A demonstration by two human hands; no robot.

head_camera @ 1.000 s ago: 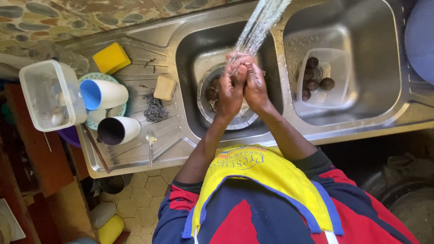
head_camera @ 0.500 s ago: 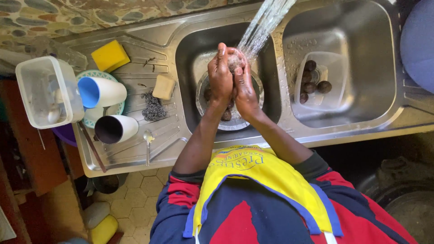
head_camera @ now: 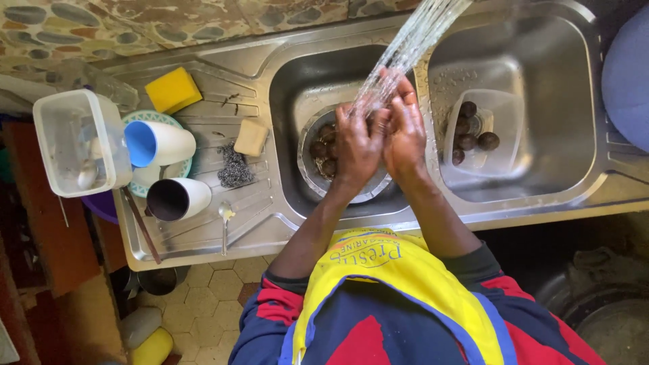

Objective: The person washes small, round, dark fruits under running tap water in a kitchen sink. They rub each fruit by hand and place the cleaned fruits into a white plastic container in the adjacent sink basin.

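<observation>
A single view is given, taken from a camera worn on the head and aimed almost straight down. The double steel sink (head_camera: 520, 196) is seen from close above, filling the upper half of the frame, with the drainboard (head_camera: 203, 223) at the left. The wearer's own chest and apron (head_camera: 399, 297) are caught along the lower edge, and tiled floor (head_camera: 209, 297) is seen at the lower left. No second view is offered for overlap.

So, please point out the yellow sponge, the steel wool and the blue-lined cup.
yellow sponge (head_camera: 174, 90), head view, middle of its top face
steel wool (head_camera: 234, 172), head view, centre of the pad
blue-lined cup (head_camera: 159, 143), head view, white outer side
</observation>
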